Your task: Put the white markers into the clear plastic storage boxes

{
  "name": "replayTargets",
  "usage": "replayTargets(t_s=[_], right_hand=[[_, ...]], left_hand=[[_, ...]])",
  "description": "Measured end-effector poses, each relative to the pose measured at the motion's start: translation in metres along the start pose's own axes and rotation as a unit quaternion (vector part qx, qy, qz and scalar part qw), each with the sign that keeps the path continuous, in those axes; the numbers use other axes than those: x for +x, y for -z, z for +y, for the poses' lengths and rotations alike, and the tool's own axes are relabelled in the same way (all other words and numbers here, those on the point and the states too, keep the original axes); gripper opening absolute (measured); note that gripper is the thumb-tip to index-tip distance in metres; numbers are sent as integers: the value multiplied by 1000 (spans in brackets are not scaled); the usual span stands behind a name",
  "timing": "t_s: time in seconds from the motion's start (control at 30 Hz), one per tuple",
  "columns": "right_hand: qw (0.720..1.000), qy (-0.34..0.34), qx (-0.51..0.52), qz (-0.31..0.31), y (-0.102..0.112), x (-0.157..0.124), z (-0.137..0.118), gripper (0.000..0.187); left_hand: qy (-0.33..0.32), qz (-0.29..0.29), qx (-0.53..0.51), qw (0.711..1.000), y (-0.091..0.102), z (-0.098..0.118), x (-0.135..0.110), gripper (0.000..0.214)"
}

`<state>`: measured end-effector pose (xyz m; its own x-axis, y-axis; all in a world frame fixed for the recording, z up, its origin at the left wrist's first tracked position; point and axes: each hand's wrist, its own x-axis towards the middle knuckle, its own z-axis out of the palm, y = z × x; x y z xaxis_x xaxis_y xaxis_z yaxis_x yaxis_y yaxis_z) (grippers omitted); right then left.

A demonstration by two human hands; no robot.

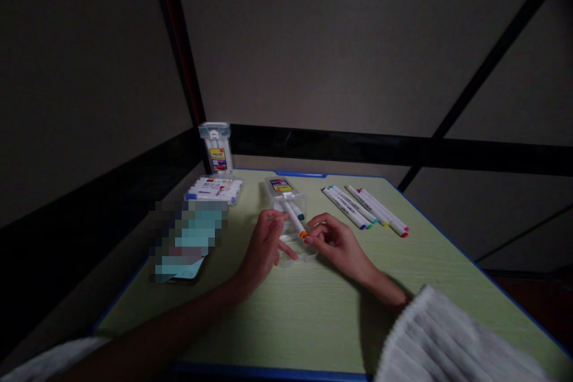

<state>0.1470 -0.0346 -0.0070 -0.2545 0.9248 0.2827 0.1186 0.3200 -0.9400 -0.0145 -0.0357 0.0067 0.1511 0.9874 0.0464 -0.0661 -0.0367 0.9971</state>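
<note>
A clear plastic marker box (286,198) lies on its side on the pale green desk (286,316), its open end toward me. My left hand (265,246) curls around the near end of the box. My right hand (336,241) pinches the orange-capped end of a white marker (295,219) that pokes out of the box beside a teal-capped one. Several loose white markers (364,209) with coloured caps lie in a row to the right of the box.
A flat marker case (215,190) lies at the back left, and a second clear marker box (216,148) stands upright behind it. A blurred-out flat object (185,242) lies at the left. The blue-edged desk is bounded by dark frame bars and a grey wall.
</note>
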Motion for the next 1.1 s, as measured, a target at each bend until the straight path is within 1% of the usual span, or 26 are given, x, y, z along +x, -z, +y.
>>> replayTargets(t_s=[0.2, 0.33, 0.4, 0.53, 0.83, 0.93, 1.0, 1.03, 1.07, 1.1], right_hand=[[1000, 5, -6, 0, 0, 0, -1, 19], [998, 17, -60, -2, 1, 0, -3, 14], [996, 20, -82, -6, 2, -1, -3, 14], [995, 22, -91, -20, 2, -1, -4, 15], [991, 23, -128, -10, 1, 0, -6, 15], [987, 21, -160, 21, 7, 2, -6, 17], [975, 21, -208, 73, 19, 7, -3, 17], [964, 22, -244, 105, 27, 9, -1, 16], [947, 22, -293, 133, 37, 12, 2, 16], [923, 18, -353, 151, 47, 14, 5, 15]], left_hand=[[-2, 3, 5, 1000, 0, 0, 0, 28], [-2, 1, 12, 1000, 0, 1, -1, 25], [-3, 0, 12, 1000, 0, 1, -1, 25], [-6, 0, 11, 1000, 0, -1, 0, 25], [0, -1, 17, 1000, 0, -1, 1, 25], [1, 3, 13, 1000, -1, 2, 0, 27], [-3, 9, 11, 1000, -1, 4, -1, 28], [-7, 12, 11, 1000, -1, 5, -1, 28], [-11, 13, 12, 1000, -1, 5, -1, 27], [-13, 14, 12, 1000, -1, 6, -1, 27]])
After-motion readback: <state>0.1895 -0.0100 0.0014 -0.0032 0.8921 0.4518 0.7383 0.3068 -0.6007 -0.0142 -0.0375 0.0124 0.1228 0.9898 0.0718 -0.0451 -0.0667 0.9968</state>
